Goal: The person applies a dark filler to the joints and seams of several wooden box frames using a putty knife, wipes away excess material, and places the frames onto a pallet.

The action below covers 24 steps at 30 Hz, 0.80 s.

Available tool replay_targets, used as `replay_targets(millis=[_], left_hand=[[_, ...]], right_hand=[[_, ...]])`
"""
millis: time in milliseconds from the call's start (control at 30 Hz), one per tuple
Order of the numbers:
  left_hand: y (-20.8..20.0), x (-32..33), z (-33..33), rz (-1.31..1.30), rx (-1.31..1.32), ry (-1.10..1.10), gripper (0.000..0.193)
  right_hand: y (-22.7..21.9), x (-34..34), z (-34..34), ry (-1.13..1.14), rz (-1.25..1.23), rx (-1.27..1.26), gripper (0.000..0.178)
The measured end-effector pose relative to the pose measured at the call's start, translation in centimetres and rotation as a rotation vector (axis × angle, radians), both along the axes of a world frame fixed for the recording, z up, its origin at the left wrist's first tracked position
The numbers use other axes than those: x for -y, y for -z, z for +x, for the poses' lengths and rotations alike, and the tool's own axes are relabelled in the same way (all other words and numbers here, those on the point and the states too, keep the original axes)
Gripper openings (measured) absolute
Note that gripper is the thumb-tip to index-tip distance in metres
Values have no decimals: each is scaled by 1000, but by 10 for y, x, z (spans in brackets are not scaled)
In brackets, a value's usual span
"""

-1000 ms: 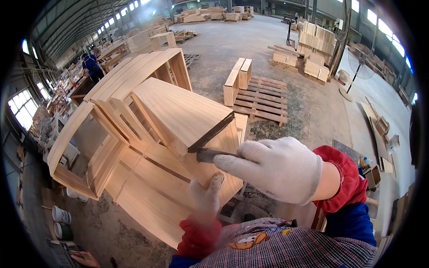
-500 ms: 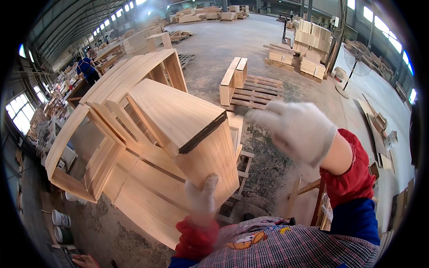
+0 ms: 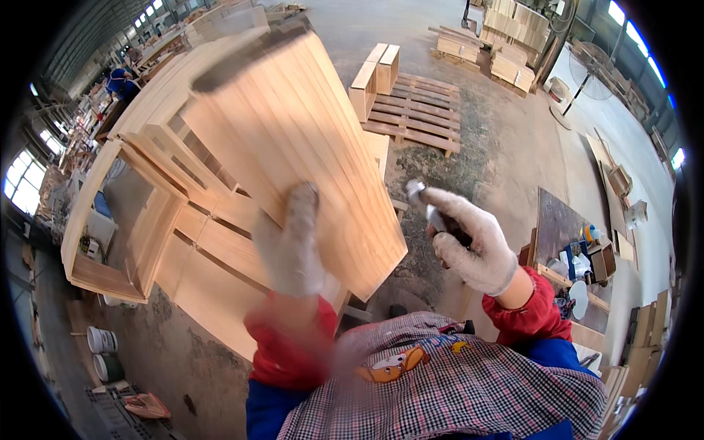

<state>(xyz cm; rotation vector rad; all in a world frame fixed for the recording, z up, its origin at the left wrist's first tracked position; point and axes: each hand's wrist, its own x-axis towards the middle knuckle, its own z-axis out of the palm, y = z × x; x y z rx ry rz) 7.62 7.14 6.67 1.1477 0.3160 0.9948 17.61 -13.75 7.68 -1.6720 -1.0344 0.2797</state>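
Observation:
A pale wooden drawer point(image 3: 293, 139) is tilted up in front of me, with a blurred dark strip along its upper edge. My left hand point(image 3: 293, 246), in a whitish glove, grips it, thumb lying on the broad face and the other fingers largely hidden. To the right of the drawer and apart from it, my gloved right hand point(image 3: 477, 242) is closed around a small hand tool point(image 3: 433, 211) with a metal end and a dark body. The tool's exact kind is hard to make out. Behind and left of the drawer stand curved wooden frames point(image 3: 95, 213).
A slatted pallet point(image 3: 422, 110) lies beyond, with wooden boxes point(image 3: 374, 81) at its left. At the right is a workbench point(image 3: 561, 227) bearing tools and containers. Buckets point(image 3: 103, 341) stand on the floor at lower left. A fan point(image 3: 587, 70) and stacked boards point(image 3: 513, 33) are farther off.
The drawer has been tipped up, its broad face now toward me and its dark edge farther up and left. My right hand has come down and closer, showing the tool. The view has shifted.

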Motion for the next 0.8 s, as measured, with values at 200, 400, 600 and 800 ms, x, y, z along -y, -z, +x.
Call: replay_targets(millis=[200,400,600,800], left_hand=[[-27,-40,23,276,115,-172,40],[35,-69,3,1178,20,-262,36],[78,3,-19,339,-53,169,24],[80,0,-2,267,128,130,36]], right_hand=[[33,-28,6,83,226,-569,63],[54,-48,12,54,235,-640,68],[47,-43,-1,134,202,-620,61],[33,2,-25,-11,-46,15,54]])
